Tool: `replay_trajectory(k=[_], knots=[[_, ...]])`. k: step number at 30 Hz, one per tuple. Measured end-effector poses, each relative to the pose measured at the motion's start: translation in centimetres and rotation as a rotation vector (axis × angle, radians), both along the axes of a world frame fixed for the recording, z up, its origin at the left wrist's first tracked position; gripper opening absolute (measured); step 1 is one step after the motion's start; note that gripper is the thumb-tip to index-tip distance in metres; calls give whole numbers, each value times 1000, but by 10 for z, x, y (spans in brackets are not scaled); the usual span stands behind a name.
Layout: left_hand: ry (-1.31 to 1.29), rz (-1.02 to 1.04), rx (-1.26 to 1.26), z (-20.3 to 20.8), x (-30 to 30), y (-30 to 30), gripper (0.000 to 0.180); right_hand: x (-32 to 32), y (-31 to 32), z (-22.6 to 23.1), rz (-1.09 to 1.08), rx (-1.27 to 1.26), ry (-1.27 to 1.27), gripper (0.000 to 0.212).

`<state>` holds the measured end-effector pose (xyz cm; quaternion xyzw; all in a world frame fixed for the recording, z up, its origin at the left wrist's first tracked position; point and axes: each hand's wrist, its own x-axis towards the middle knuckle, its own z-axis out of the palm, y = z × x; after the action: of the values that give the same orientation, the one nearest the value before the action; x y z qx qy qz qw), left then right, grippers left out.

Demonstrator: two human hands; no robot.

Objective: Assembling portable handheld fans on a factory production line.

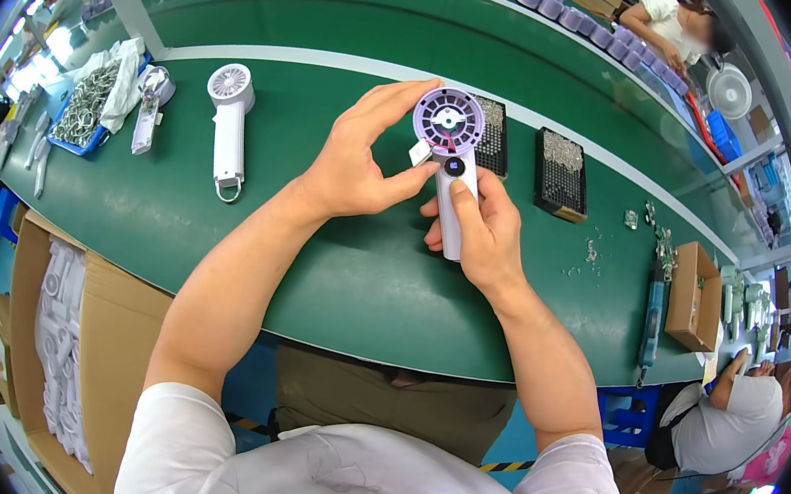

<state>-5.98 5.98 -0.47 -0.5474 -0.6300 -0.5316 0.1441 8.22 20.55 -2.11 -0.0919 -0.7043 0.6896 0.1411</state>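
Fan [454, 159], handle [450, 233] gripped in right hand [490, 232]; left hand [353, 163] half-open beside top; best held steady, red wires [448, 142] left unpinched.

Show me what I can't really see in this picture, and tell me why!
In the head view:
- Purple fan: the right hand covers part of its handle.
- Black tray behind it: the fan hides its left side.
- Brown box: white plastic parts hide its bottom.
- Little bits on the green table: too small to tell.
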Motion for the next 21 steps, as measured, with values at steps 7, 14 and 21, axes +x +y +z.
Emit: replay_trajectory(k=[7, 14, 21], knots=[[-2, 7, 14, 0, 0, 0, 72, 0, 0, 2, -7, 14, 0, 33], [-14, -1, 18, 1, 1, 2, 71, 2, 1, 3, -5, 12, -3, 32], [-2, 0, 19, 0, 2, -2, 71, 1, -3, 0, 4, 6, 12, 32]])
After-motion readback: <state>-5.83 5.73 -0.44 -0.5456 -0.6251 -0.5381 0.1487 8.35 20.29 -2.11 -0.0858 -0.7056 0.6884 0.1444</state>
